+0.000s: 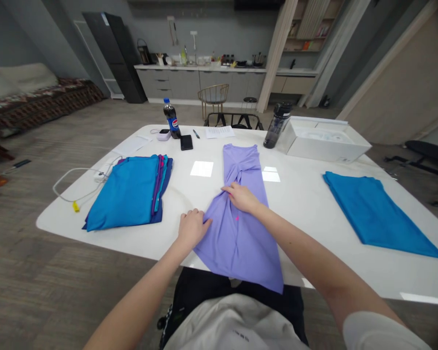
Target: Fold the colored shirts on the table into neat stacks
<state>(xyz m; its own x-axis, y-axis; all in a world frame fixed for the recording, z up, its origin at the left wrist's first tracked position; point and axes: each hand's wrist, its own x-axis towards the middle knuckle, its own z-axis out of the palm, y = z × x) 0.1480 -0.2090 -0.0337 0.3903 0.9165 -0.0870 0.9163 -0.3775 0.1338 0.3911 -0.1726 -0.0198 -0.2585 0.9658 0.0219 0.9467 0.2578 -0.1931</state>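
A lavender garment (241,248) of smooth, stretchy-looking cloth lies lengthwise before me, its near end hanging over the table edge toward my lap. Creases gather around its middle, and a small pink mark shows there. My right hand (242,198) is on that gathered part, fingers together and closed on the cloth. At the garment's left edge rests my left hand (193,227), its thumb apart from the bent fingers and touching the fabric. Left of it sits a stack of folded clothes (126,194), blue on top with purple, teal and navy layers. One folded blue garment (375,209) lies at right.
The white table (190,194) also bears a cola bottle (172,119), a black wallet-like item (186,142), a pen (196,133), papers (219,132), a dark water bottle (276,125) and a white box (324,141). A white cable (73,171) loops past the left edge.
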